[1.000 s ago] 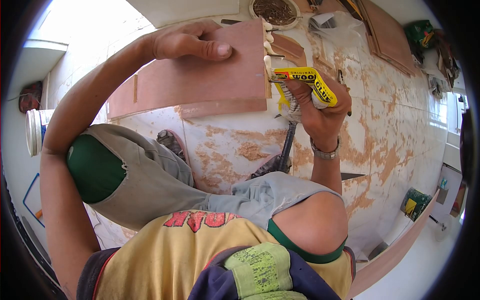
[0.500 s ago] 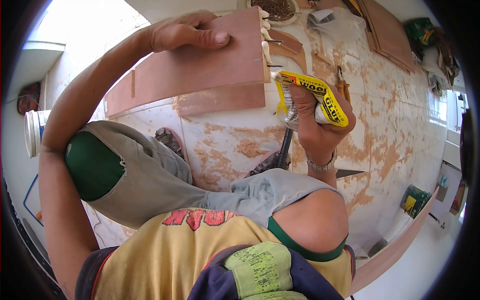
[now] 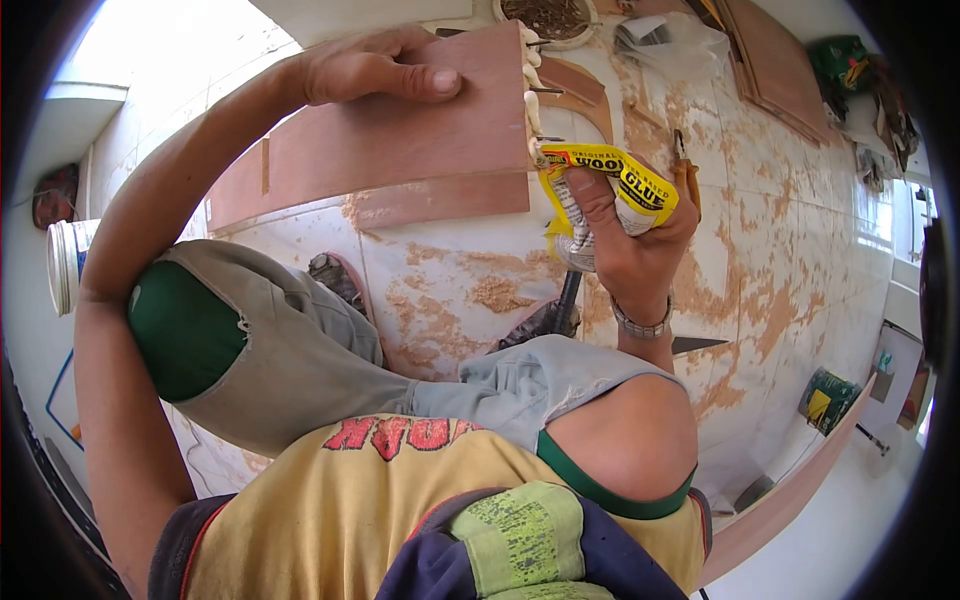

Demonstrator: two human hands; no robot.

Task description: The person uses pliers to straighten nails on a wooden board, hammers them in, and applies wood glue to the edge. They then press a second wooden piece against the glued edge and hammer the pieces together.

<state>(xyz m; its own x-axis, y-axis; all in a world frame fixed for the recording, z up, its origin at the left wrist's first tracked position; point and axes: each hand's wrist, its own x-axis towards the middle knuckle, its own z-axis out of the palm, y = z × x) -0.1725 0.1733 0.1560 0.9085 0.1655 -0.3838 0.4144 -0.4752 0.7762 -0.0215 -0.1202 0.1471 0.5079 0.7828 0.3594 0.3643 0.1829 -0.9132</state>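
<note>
My left hand [image 3: 380,72] grips a reddish wooden board [image 3: 430,120] near its far edge, thumb flat on the face and the other fingers partly hidden. White glue [image 3: 532,100] lies in blobs along the board's right edge, where several nails [image 3: 545,91] stick out. My right hand [image 3: 640,240] is closed round a yellow pouch of wood glue [image 3: 640,190], which is creased and squeezed. The pouch's spout end meets the lower right corner of the board, at the end of the glue line. Behind it lies another wooden board [image 3: 450,200].
Sawdust [image 3: 500,292] is scattered over the tiled floor. A bowl of nails [image 3: 550,18] stands at the far side, near a curved wood piece [image 3: 575,90]. Pliers [image 3: 684,165] lie beyond my right hand. A hammer handle [image 3: 570,295] shows near my foot. Wood panels [image 3: 775,70] lean at upper right.
My right hand has moved slightly left with the glue pouch, bringing its spout onto the board's lower right corner. The board has dipped a little; my left hand keeps its hold.
</note>
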